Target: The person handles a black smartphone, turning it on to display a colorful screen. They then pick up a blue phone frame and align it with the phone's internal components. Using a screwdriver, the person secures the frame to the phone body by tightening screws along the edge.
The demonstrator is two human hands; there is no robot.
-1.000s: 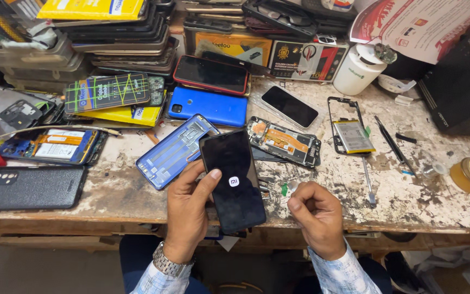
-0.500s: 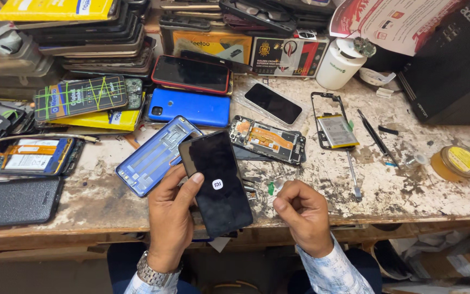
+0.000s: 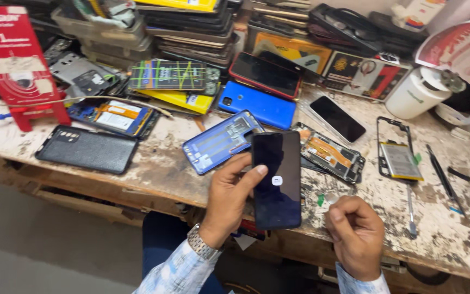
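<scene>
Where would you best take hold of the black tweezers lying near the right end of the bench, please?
Probably at the middle of the black tweezers, pinching across the two long sides from above. They lie flat and slim on the workbench, pointing away from the edge, with bare surface on both sides. The right hand, closed in a loose fist, rests nearest.

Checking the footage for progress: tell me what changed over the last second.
Little changed. The left hand keeps its grip on the black rectangular phone screen, now raised slightly more upright. The right hand stays closed at the worn bench edge. The blue phone back lies unmoved.
</scene>
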